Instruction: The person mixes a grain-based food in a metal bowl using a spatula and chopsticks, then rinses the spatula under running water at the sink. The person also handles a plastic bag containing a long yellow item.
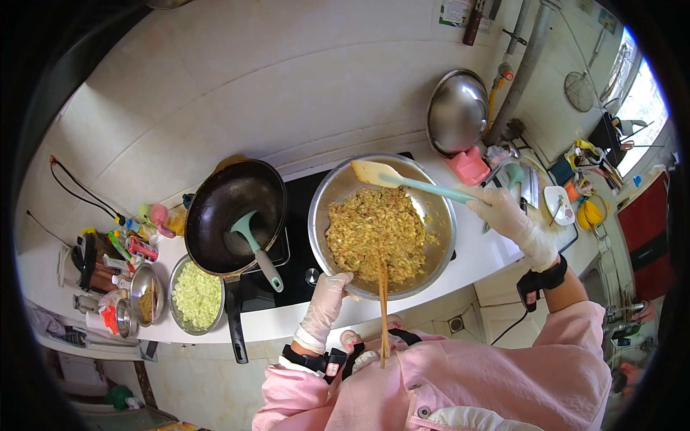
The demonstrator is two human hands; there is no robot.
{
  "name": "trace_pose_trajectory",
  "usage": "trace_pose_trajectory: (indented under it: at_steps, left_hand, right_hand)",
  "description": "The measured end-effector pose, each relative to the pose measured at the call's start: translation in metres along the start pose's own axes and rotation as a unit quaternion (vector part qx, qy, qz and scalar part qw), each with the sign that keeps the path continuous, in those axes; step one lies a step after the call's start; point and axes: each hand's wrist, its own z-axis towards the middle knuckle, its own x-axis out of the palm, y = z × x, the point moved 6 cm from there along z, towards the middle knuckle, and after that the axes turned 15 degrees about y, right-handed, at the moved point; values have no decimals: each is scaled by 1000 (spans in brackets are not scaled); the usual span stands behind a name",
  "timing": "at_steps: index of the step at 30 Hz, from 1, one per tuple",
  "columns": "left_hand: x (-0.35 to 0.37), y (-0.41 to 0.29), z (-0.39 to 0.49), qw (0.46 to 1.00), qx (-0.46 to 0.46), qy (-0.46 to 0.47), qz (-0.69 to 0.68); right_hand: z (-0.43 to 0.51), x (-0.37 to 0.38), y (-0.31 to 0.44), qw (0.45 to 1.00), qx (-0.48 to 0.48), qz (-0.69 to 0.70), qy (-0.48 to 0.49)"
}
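A large stainless steel bowl (447, 215) stands before me, partly over the black cooktop. It holds a chunky, yellow-brown minced mixture (372, 231) flecked with green. My left hand (326, 299), in a translucent glove, grips the bowl's near left rim. In my gloved right hand (506, 221) is the pale green handle of a spatula (420, 186). The spatula's cream blade, smeared with mixture, hangs over the bowl's far side. A pair of wooden chopsticks (383, 312) stands in the mixture and leans over the near rim towards me.
Left of the bowl sits a dark wok (232, 199) with a green-headed ladle (256, 245) inside; its black handle (235, 328) juts past the counter edge. A bowl of chopped pale green vegetable (197, 296) is beside it. A steel lid or basin (457, 113) leans on the wall.
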Motion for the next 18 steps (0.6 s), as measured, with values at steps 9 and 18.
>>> trace_pose_trajectory:
  at_steps: [9, 18]
  left_hand:
    - [-1, 4, 0, 1000, -14, 23, -2]
    - [0, 4, -8, 999, -21, 31, -24]
  right_hand:
    - [30, 11, 18, 996, -83, -37, 7]
    - [24, 0, 43, 959, -134, -241, 56]
